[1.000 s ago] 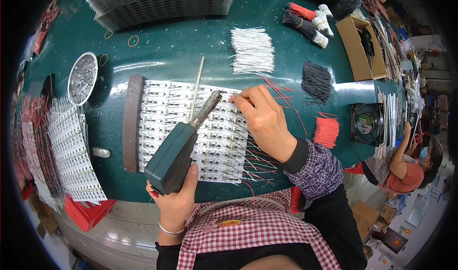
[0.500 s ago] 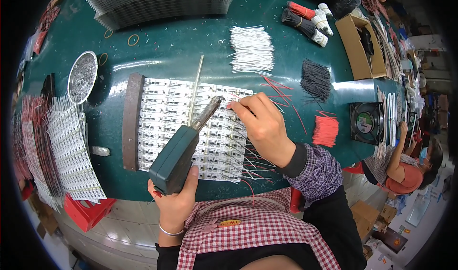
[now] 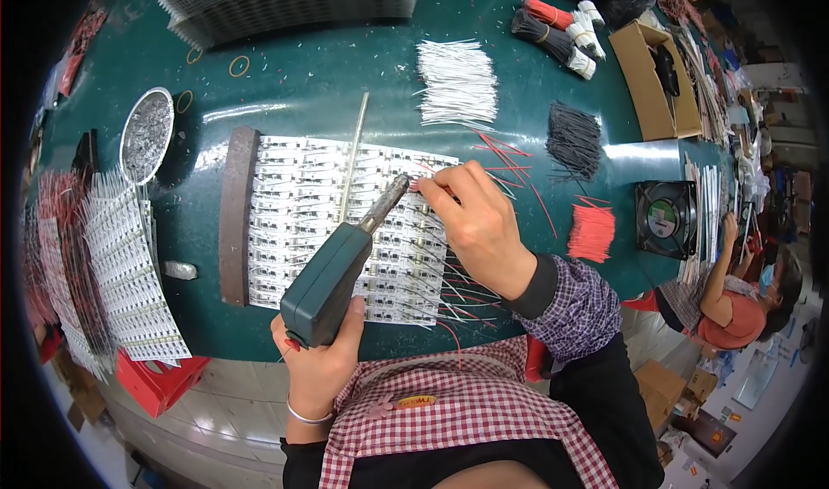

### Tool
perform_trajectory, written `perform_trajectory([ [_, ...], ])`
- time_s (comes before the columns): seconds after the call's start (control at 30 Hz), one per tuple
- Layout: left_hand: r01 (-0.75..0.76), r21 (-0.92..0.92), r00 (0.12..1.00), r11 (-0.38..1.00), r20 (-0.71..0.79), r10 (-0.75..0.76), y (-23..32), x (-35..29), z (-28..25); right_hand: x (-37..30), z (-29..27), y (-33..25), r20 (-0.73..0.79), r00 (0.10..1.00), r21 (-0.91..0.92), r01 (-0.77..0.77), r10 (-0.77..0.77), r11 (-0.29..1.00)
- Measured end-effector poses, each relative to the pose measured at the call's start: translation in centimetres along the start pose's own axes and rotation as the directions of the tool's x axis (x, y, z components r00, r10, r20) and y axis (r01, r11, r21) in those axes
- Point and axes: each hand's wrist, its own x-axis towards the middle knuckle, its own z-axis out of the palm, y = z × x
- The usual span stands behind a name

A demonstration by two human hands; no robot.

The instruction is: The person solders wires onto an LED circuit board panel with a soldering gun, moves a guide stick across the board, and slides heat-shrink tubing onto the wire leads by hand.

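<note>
My left hand point(image 3: 321, 364) grips a dark green soldering gun point(image 3: 332, 273) whose metal tip points up and right onto a white panel of small circuit boards point(image 3: 294, 213). My right hand point(image 3: 471, 221) pinches a thin wire at the panel's upper right corner, right next to the gun's tip. Several red and white wires stick out from the panel's right edge point(image 3: 462, 286). A thin metal rod point(image 3: 352, 157) lies across the panel, and a brown bar point(image 3: 235, 213) rests along its left edge.
On the green table lie a white wire bundle point(image 3: 458, 83), black wires point(image 3: 574, 139), red wires point(image 3: 592, 232), a small fan point(image 3: 667, 220), a cardboard box point(image 3: 649, 79), a metal dish point(image 3: 145, 135) and stacked board strips point(image 3: 121, 265). Another person point(image 3: 734, 303) sits at right.
The soldering gun's tip and my right hand have shifted slightly up and right along the panel's top edge. Nothing else has moved.
</note>
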Motion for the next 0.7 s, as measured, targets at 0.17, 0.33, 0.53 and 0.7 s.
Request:
perform_trajectory([
  [0.17,-0.013,0.028,1.000,1.000,-0.004,0.013,0.3,-0.1,0.0,0.1,0.0,-0.2,-0.012,1.000,0.005,-0.013,0.013,1.000],
  [0.33,0.034,-0.010,0.998,0.999,-0.054,-0.034,-0.6,-0.6,-0.3,0.1,0.2,-0.2,-0.037,0.999,-0.005,-0.011,0.011,1.000],
  [0.53,0.071,-0.026,0.992,0.997,-0.102,-0.074,-0.5,-1.0,-0.4,-0.1,0.3,-0.3,-0.037,0.999,-0.042,-0.028,0.027,0.999],
  [0.7,0.071,-0.017,0.993,0.997,-0.094,-0.072,-0.4,-1.3,-0.7,0.0,-0.4,-0.7,-0.071,0.997,-0.048,0.006,-0.010,0.999],
])
